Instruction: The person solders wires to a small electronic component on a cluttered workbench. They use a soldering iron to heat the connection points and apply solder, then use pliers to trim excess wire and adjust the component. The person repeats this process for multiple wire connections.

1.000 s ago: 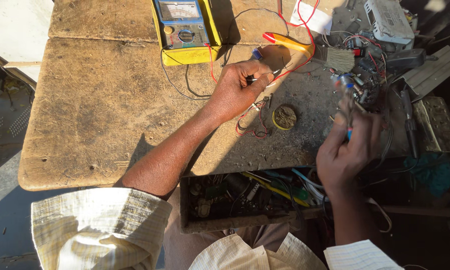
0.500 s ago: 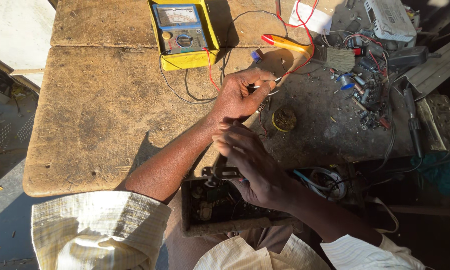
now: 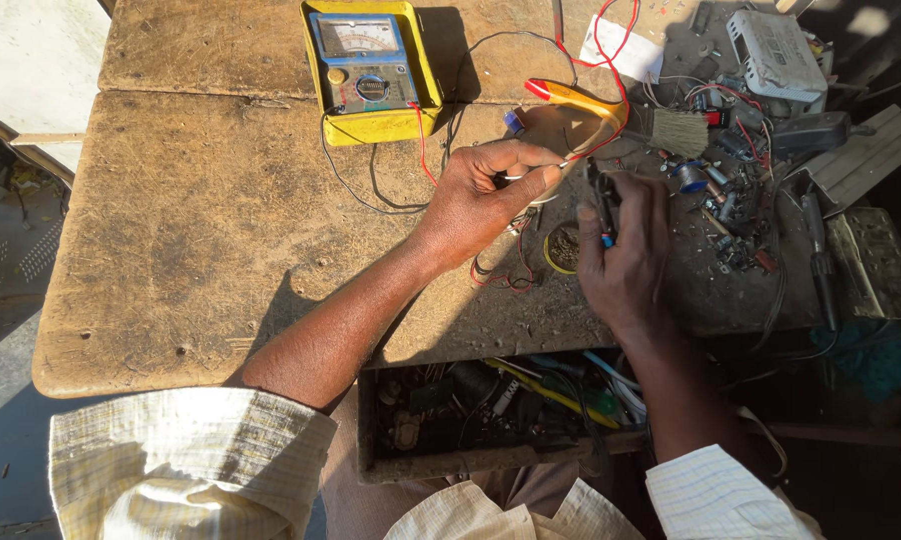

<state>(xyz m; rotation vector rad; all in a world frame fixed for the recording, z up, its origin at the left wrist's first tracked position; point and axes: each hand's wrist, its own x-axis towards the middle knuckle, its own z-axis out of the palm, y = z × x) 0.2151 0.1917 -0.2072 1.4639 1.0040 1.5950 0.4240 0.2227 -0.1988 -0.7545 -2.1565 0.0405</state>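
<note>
Up from the open drawer came the right hand, clamped on a small dark part, at three o'clock of the left hand, which pinched thin wire; joining unfinished.

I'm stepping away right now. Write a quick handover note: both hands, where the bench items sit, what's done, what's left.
Left hand: pinching a thin wire end above the bench.
Right hand: gripping a small dark tool with a blue tip, close beside the left.
Yellow multimeter lies at the bench's far edge, leads trailing toward the hands. Small round tin sits between the hands. Open drawer below holds loose tools.
Done: wire and tool are in hand.
Left: tool and wire not yet visibly touching.
</note>
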